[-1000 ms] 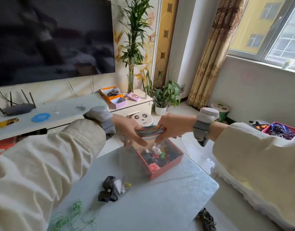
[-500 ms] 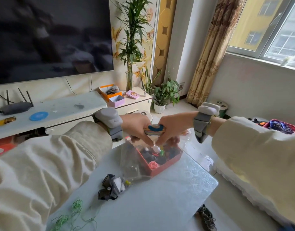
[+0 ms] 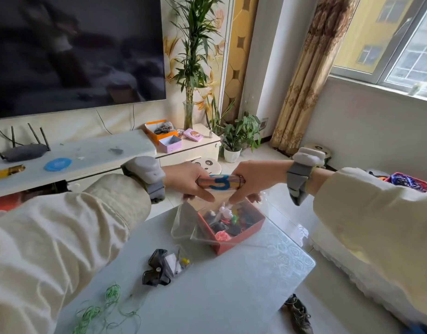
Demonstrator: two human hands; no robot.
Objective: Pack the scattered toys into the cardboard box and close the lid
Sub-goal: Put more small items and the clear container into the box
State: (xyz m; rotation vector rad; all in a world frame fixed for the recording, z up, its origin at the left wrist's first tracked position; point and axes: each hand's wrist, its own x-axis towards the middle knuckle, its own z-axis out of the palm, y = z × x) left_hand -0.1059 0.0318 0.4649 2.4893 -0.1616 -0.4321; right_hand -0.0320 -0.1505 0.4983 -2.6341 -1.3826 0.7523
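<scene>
Left hand and right hand pinch a striped card (clear bag below) above the red box.

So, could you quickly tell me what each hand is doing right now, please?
Left hand: closed, gripping the left end of the striped packet.
Right hand: closed, gripping the right end of the same packet.
</scene>
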